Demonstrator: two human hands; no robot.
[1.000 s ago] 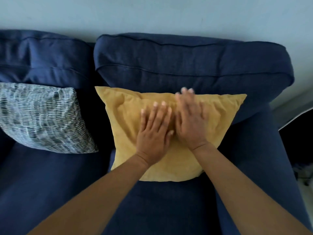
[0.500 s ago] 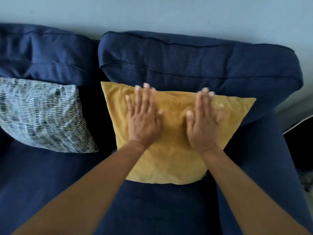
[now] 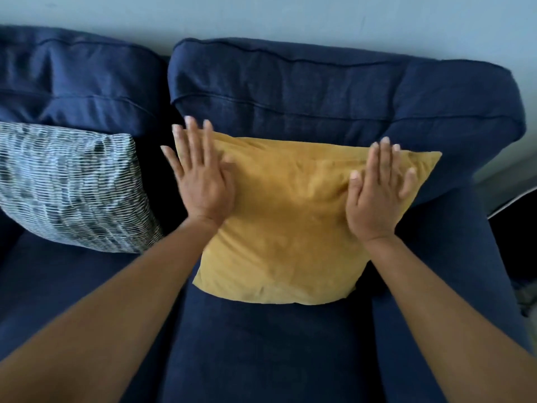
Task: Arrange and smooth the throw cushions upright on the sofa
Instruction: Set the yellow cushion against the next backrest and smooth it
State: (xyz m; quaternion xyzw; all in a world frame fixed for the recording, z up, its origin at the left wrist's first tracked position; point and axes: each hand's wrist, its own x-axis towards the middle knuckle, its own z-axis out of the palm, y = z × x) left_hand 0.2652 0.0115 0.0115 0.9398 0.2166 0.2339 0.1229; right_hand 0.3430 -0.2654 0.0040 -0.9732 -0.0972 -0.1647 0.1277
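A mustard yellow cushion [image 3: 290,222] stands leaning against the right back pillow of the dark blue sofa [image 3: 334,91]. My left hand [image 3: 200,181] lies flat, fingers spread, on the cushion's upper left corner and covers it. My right hand [image 3: 374,193] lies flat near the upper right corner. Neither hand grips the fabric. A blue-and-white patterned cushion [image 3: 66,184] leans against the left back pillow, apart from both hands.
The sofa's right armrest [image 3: 453,271] runs along the right side of the seat. A pale wall [image 3: 261,16] rises behind the sofa. Dark floor and a white edge [image 3: 517,199] show at the far right.
Both hands slid apart from the middle of the yellow cushion, the left to its upper left corner and the right to its upper right part. The cushion's face looks flatter.
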